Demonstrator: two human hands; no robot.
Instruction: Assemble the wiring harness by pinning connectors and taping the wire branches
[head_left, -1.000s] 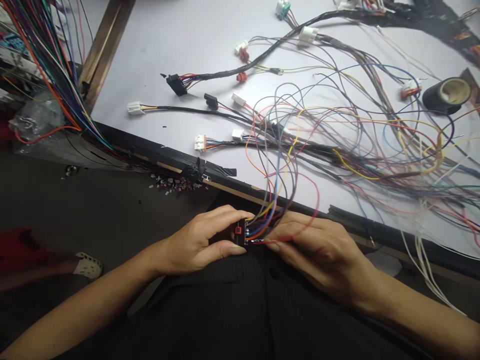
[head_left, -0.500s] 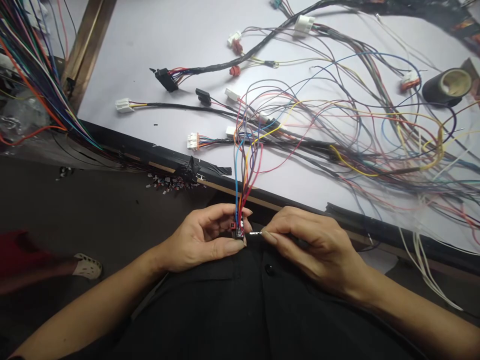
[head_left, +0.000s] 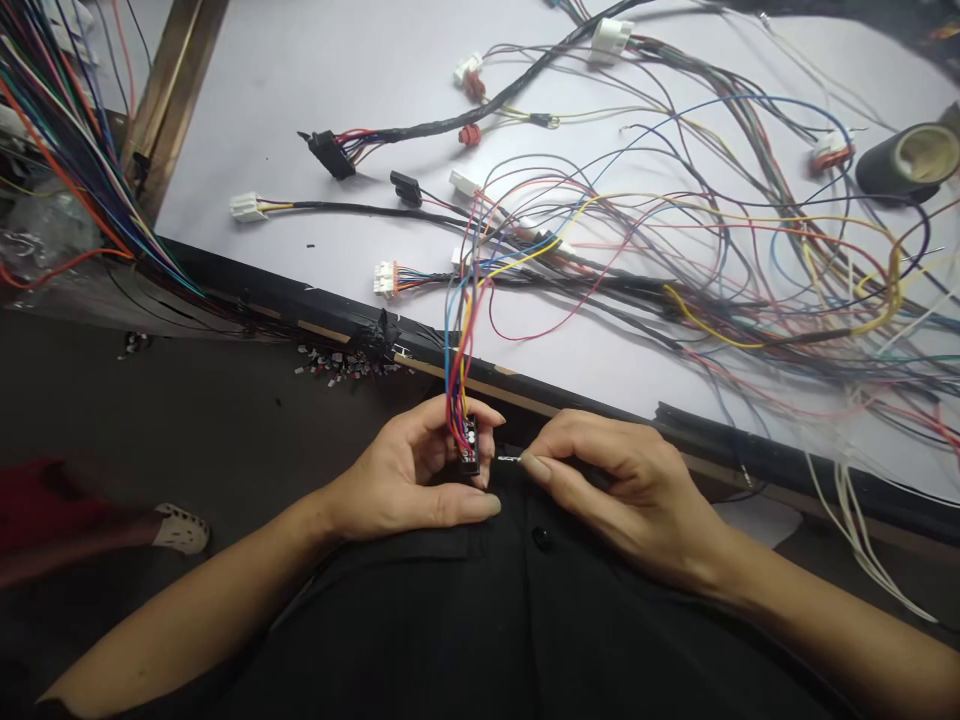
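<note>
My left hand [head_left: 416, 465] holds a small black connector [head_left: 470, 462] in front of my body. Blue, red, yellow and purple wires [head_left: 457, 370] run from the connector up to the table. Its wire-entry face, with pale spots, is turned partly toward me. My right hand [head_left: 600, 465] pinches a wire with a slim silvery crimp terminal [head_left: 509, 459] at its tip, pointing left at the connector. A short gap lies between terminal and connector. The wire behind the terminal is hidden by my right fingers.
The white table [head_left: 247, 130] carries a wire harness with a black connector [head_left: 331, 155], white connectors [head_left: 245, 208] and loose wires. A tape roll [head_left: 909, 163] stands at the right. Coloured wires [head_left: 75, 140] hang at the left. Below, another person's shoe [head_left: 182, 529] shows on the floor.
The black connector has turned in my left hand, so its wires now lean left and its spotted face shows more. My left thumb has lifted off it slightly. The terminal has barely moved.
</note>
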